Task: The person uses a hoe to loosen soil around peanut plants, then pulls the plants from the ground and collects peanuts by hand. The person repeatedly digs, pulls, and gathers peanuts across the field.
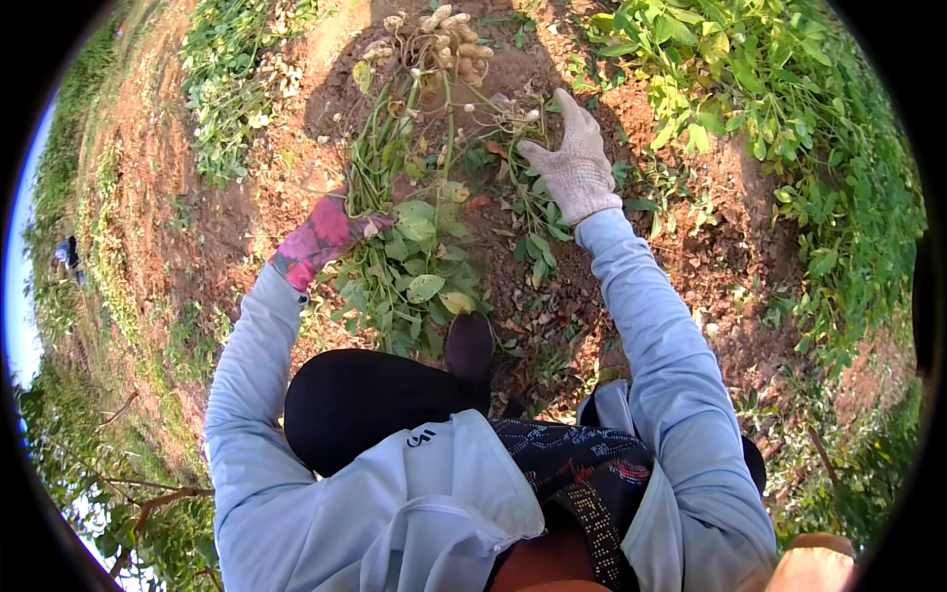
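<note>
My left hand, in a pink and grey floral glove, is closed around the stems of an uprooted bunch of peanut plants. The leafy tops hang toward me beside my shoe. At the far end, a cluster of pale peanut pods dangles from the roots. My right hand wears a cream knitted glove, with thumb and fingers apart. It is beside a thinner peanut plant with small roots; whether the fingertips touch this plant, I cannot tell.
Dark shoe stands on reddish soil. Pulled peanut plants with pods lie at upper left. Dense green plants stand on the right. Farther left, a person is bent over in the field. Branches reach in at lower left.
</note>
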A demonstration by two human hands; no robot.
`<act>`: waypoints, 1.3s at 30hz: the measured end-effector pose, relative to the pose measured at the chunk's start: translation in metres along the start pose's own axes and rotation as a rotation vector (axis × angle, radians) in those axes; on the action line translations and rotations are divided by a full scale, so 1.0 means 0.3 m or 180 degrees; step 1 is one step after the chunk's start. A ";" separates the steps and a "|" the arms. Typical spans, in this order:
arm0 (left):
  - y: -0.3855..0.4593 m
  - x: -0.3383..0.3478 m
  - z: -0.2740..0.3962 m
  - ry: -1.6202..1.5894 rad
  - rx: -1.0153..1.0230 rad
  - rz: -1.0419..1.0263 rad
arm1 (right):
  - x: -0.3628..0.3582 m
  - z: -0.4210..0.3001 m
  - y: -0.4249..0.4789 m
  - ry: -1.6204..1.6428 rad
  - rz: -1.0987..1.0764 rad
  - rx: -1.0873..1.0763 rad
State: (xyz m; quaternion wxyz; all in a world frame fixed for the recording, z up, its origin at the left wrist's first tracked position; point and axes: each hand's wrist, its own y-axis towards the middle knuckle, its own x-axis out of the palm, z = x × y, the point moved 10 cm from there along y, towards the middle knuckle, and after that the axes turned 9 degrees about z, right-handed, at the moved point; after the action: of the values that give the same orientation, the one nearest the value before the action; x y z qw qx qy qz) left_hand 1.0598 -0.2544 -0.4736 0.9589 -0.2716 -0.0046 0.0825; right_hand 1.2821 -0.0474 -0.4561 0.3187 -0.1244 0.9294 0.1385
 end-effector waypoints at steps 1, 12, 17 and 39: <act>0.001 0.006 -0.001 -0.0089 -0.0056 0.0033 | 0.038 -0.025 0.021 -0.0211 -0.0370 -0.0272; 0.056 0.021 -0.028 0.0685 0.0061 0.0673 | 0.327 -0.326 -0.398 -0.0183 -0.1763 -0.0665; 0.040 -0.042 -0.159 -0.0620 -0.0599 0.0502 | 0.383 -0.406 -0.459 0.0497 -0.2273 -0.0637; -0.061 -0.021 -0.142 -0.1911 -0.0701 0.0464 | 0.726 0.009 -0.332 0.3003 -0.2353 0.1888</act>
State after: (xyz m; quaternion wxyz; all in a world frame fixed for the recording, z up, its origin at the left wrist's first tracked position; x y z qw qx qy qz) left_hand 1.0587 -0.2929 -0.5000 0.8711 -0.3368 -0.2765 0.2263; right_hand 1.1485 -0.1703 -0.6124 -0.0747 -0.3890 0.8641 -0.3105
